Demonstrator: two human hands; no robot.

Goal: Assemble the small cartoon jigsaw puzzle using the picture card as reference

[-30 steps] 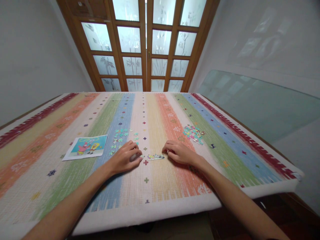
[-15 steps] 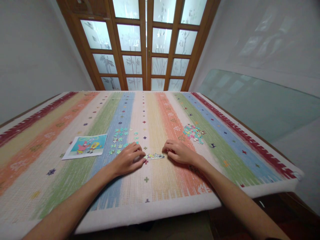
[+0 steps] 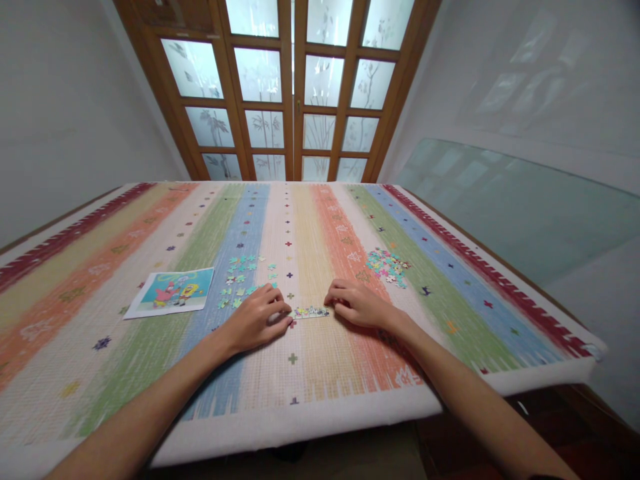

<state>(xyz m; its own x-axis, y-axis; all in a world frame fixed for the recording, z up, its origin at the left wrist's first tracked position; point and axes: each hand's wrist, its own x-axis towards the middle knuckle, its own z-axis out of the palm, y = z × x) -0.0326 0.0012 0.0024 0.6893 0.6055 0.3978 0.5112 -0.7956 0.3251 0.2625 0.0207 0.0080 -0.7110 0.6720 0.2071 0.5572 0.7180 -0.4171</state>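
1. A short strip [image 3: 311,312] of joined puzzle pieces lies on the striped, cloth-covered surface [image 3: 320,387], at mid-width and a little in from the near edge.
2. The left hand [image 3: 255,320] rests palm down with its fingertips at the strip's left end. Its grip is curled in, but I cannot tell whether it pinches a piece.
3. The right hand [image 3: 357,305] rests at the strip's right end, fingers bent and their tips touching it. I cannot tell whether this grip holds the strip or only presses on it.
4. Loose pieces [image 3: 243,273] are scattered just beyond the left hand, towards the far edge.
5. A small pile [image 3: 386,264] of pieces sits beyond the right hand, on the side of the right edge.
6. A cartoon card [image 3: 171,292] lies flat to the left of the loose pieces, towards the left edge.
7. Wooden doors [image 3: 295,87] with frosted panes stand past the far edge.
8. A glass sheet [image 3: 525,207] leans against the wall past the right edge.
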